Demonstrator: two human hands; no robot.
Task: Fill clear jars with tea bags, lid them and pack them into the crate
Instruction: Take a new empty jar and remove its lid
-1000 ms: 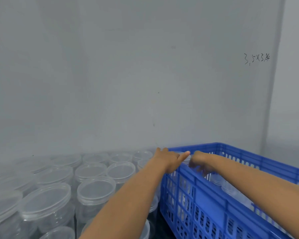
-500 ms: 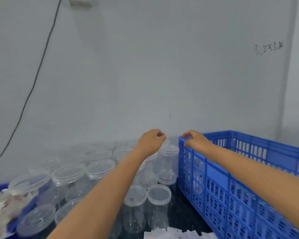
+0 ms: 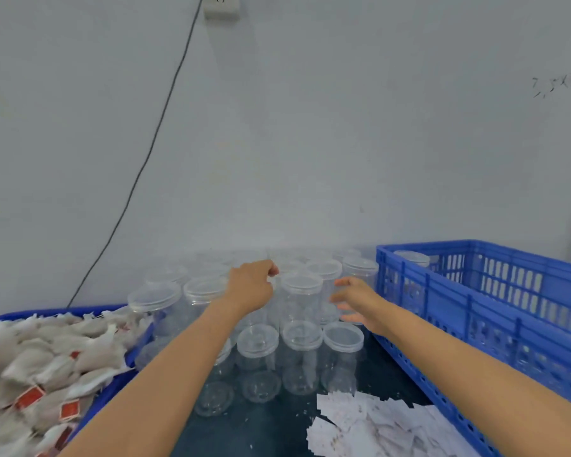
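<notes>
Many clear lidded jars stand packed together on the dark table. One tall jar (image 3: pixel 301 293) in the middle row sits between my hands. My left hand (image 3: pixel 254 285) hovers just left of its lid with fingers curled and nothing visible in them. My right hand (image 3: pixel 351 300) is to the right of the jar with fingers spread, close to its side and apart from it. The blue crate (image 3: pixel 482 301) stands at the right, with one lidded jar (image 3: pixel 411 258) showing inside its far corner. Tea bags (image 3: pixel 47 351) with red tags fill a blue tray (image 3: pixel 112 387) at the left.
Shorter jars (image 3: pixel 343 338) stand in the nearest row. A loose pile of white paper slips (image 3: pixel 376 423) lies at the front right, beside the crate. The grey wall is close behind the jars, and a black cable (image 3: pixel 145 159) runs down it from a socket.
Both hands have left the crate's rim and moved left over the jars. My right hand has opened its fingers. The view has dropped, bringing in the tea bag tray and paper slips.
</notes>
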